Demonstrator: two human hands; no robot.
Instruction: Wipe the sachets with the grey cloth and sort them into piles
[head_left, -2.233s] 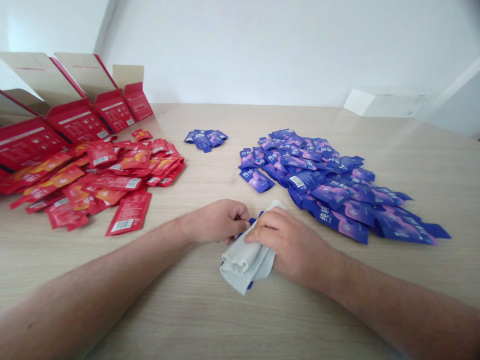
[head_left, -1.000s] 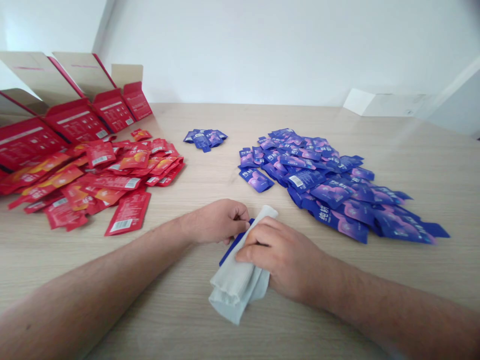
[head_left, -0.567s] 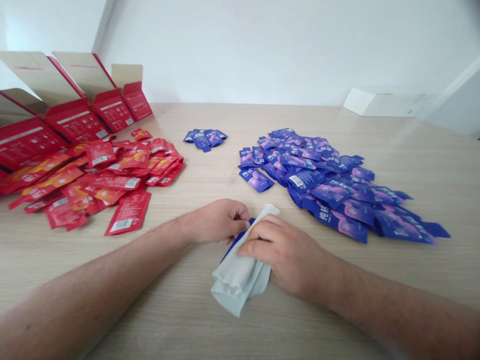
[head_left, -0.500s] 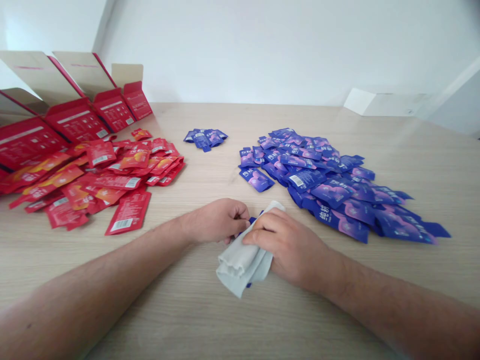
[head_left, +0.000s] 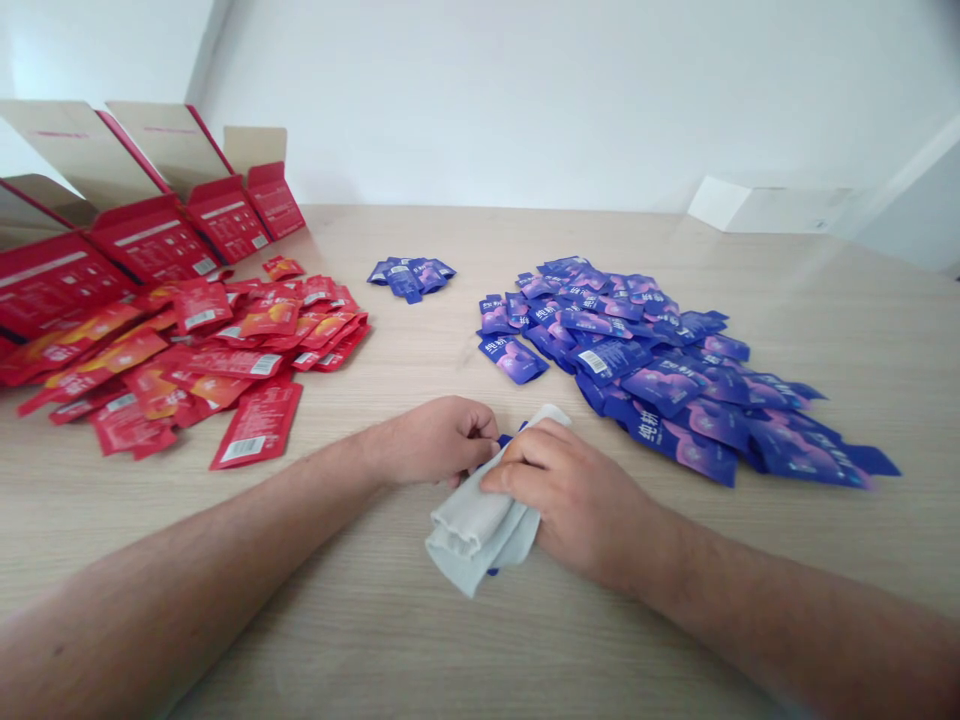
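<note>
My right hand (head_left: 581, 495) is closed on a folded white cloth (head_left: 472, 520), pressed over a blue sachet (head_left: 505, 440) near the front middle of the table. Most of that sachet is covered; only bits of blue show at its top and below the cloth. At its upper left, my left hand (head_left: 439, 440) pinches the sachet's edge with curled fingers, close beside the cloth. A large heap of blue and pink sachets (head_left: 611, 355) lies to the right of the hands, and a small cluster of blue sachets (head_left: 409, 275) sits farther back.
On the left, red and orange sachets (head_left: 217, 350) are heaped in front of several open red boxes (head_left: 154, 240) with raised flaps. A white box (head_left: 765, 205) stands at the back right of the wooden table (head_left: 420, 350), before a white wall.
My right hand and the cloth have slid slightly left and toward me over the blue sachet. The left hand stays in place.
</note>
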